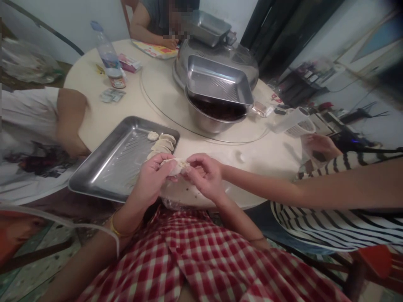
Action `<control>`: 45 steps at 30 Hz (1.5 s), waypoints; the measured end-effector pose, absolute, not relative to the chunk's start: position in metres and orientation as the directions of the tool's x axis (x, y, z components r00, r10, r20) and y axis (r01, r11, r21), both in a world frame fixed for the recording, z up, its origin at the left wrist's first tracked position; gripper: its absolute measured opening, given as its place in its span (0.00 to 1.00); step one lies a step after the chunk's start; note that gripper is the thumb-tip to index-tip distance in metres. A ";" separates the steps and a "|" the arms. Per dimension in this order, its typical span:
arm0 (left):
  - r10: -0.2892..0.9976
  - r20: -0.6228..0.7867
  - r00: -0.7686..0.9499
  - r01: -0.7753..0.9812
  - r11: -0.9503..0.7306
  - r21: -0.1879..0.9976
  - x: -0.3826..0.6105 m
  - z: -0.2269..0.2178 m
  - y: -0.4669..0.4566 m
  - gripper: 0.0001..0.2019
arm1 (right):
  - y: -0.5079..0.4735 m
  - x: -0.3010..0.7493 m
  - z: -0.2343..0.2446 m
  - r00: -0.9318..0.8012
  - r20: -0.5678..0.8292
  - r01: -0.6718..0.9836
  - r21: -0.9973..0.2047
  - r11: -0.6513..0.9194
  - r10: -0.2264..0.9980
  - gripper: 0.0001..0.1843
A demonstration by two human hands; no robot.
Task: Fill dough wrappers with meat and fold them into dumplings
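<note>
My left hand [153,176] and my right hand [206,176] meet over the table's near edge, both closed on a pale dumpling [179,166]. Fingers and thumbs pinch its edge from either side, and specks of filling show near the right fingertips. Just left of my hands lies a shallow metal tray [107,167]. Several shaped dumplings [163,146] line its right side, partly hidden behind my left hand. A clear plastic sheet or bag [176,195] with dark crumbs lies under my hands.
A metal bowl [208,123] of dark filling carries a tilted metal tray [220,82]. A co-worker's arm [261,186] reaches in from the right, close to my right hand. Another person's arm [71,121] is at left. A plastic bottle [108,58] stands behind the tray.
</note>
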State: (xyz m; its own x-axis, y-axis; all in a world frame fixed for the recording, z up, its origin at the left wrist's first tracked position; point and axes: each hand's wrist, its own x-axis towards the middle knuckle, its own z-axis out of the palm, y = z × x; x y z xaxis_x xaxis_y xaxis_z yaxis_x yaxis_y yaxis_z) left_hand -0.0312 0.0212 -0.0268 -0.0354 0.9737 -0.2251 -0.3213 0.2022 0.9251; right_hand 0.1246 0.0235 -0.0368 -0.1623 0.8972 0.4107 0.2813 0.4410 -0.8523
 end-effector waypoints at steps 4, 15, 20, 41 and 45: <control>0.982 -0.188 -0.022 -0.311 0.172 0.935 -0.032 -0.030 0.020 0.10 | 0.023 0.124 -0.034 -0.192 0.515 0.387 -0.743 0.546 0.836 0.04; 0.990 -0.143 0.010 -0.285 0.140 0.948 -0.030 -0.034 0.020 0.09 | 0.028 0.123 -0.034 -0.161 0.392 0.313 -0.850 0.424 0.906 0.09; 0.989 -0.149 0.015 -0.276 0.147 0.950 -0.029 -0.040 0.021 0.10 | 0.028 0.122 -0.035 -0.124 0.309 0.212 -0.920 0.329 0.943 0.10; 0.983 -0.173 0.062 -0.255 0.184 0.949 -0.033 -0.040 0.020 0.12 | 0.037 0.130 -0.035 -0.229 0.215 0.034 -0.973 0.229 0.949 0.05; 0.982 -0.174 0.074 -0.208 0.186 0.960 -0.032 -0.043 0.021 0.13 | 0.036 0.127 -0.031 -0.141 0.358 0.324 -0.864 0.385 0.923 0.03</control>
